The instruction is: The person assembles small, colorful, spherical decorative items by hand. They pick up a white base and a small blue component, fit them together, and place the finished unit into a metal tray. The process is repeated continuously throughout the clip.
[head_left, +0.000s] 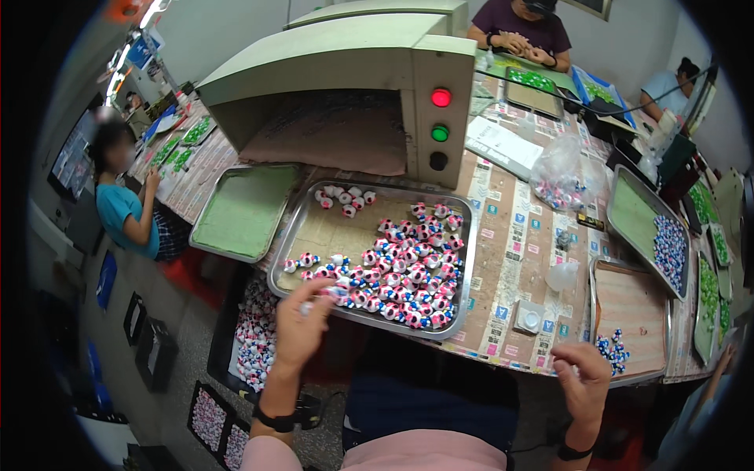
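Little figurines [404, 271] piled in the metal tray [294, 235], dead center. Left hand [302, 326] at 7 o'clock, pinching one; right hand [585, 381] at 4, curled, apparently empty. Best lifting singly, keeping clear of the pile.
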`<state>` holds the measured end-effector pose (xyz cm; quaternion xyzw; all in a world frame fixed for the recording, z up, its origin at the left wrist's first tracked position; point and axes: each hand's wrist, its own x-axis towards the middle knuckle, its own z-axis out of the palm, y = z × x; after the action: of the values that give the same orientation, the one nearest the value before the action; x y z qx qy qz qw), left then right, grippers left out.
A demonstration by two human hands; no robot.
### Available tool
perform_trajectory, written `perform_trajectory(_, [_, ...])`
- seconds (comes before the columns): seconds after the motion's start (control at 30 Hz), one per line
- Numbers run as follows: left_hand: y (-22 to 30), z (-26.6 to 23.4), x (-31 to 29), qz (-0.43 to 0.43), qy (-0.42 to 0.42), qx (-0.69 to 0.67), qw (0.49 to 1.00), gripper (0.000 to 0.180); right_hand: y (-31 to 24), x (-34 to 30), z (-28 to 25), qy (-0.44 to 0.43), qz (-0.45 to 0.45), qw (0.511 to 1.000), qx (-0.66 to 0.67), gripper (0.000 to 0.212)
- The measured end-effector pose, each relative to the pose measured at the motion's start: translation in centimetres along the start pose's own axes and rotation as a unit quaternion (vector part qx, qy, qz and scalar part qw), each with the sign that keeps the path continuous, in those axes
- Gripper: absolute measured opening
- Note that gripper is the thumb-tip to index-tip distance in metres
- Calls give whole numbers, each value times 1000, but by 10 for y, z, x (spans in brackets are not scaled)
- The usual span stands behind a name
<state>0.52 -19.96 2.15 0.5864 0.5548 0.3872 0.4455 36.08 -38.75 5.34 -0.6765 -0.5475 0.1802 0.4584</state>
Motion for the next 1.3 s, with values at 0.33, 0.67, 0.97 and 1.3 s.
perform_trajectory(0.33, [-50, -31, 23, 183, 110, 253, 944, 24, 62, 4, -72, 232, 107, 953, -166, 16])
perform_trajectory(0.67, [-18, 6, -15, -48, 2, -302, 952, 12, 128, -5, -88, 148, 138, 930, -307, 17])
perform_trajectory(0.97, [15, 93, -61, -387, -387, -547, 633, 37, 119, 7, -78, 142, 171, 936, -272, 18])
perform_trajectory(1.3, [36, 137, -68, -376, -427, -469, 675, 38, 81, 2, -45, 54, 132, 990, 22, 20])
